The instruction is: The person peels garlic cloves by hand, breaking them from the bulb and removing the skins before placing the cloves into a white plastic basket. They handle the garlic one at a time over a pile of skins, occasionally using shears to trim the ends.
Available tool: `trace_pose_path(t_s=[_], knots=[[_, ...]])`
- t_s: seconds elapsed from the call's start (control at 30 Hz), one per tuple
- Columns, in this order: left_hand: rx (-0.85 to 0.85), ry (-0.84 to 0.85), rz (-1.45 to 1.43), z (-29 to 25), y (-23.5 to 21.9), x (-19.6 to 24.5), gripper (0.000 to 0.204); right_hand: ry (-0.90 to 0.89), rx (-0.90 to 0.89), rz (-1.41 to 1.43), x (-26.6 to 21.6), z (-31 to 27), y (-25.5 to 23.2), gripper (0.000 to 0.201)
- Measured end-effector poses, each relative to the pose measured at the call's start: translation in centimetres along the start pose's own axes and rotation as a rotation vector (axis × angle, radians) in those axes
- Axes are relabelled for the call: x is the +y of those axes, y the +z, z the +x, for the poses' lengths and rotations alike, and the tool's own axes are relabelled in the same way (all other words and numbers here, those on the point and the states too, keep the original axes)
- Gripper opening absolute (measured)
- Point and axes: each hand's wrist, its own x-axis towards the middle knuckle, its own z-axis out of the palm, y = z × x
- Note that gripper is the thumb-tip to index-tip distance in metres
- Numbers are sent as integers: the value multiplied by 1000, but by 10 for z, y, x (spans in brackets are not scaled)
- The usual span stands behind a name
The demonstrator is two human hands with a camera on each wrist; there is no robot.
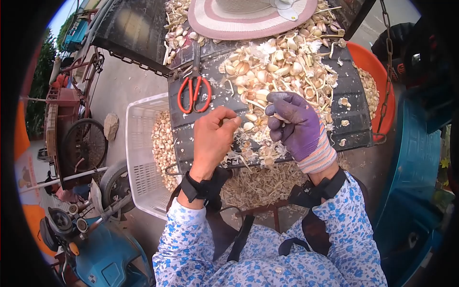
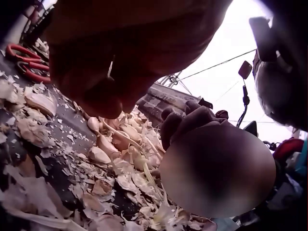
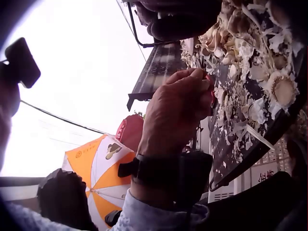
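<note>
My bare left hand [image 1: 210,138] is over the front of the dark board [image 1: 184,143], its fingers curled and thumb near the forefinger; nothing shows between them in the head view. To its right, my right hand [image 1: 299,126] wears a purple glove with a striped cuff. Its fingers curl round a small pale garlic clove, mostly hidden by the glove. Loose garlic cloves [image 1: 287,69] with dry stalks and skins lie heaped just beyond both hands. Red-handled scissors [image 1: 195,93] lie on the board beyond the left hand.
A white plastic crate [image 1: 148,189] of cloves stands left of the board. An orange tub [image 1: 389,107] with more garlic is at the right. A striped sun hat [image 1: 253,24] rests at the back. Skins and stalks [image 1: 263,189] lie below the board's front edge. A chain [image 1: 386,48] hangs at right.
</note>
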Motion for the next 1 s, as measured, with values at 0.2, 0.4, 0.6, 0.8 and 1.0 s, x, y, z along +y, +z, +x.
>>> trace_pose_path(t_s=[0.2,0.4,0.6,0.8,1.0], knots=[[9,427,583,5,36,-25,13,-20,38,4,2,2,-12,34],[-20,146,188,8,25,-15,8,-16,76,16,-2,0,-11,48],[-122,75,-218,-8,20,42,11,44,74,-17,7,-1,-3,52],[-63,189,-61,2,15,56,10,103,33,17,10,2,1,35],[-13,522,325,16,41,-15,13,-38,32,-8,4,1,-4,25]])
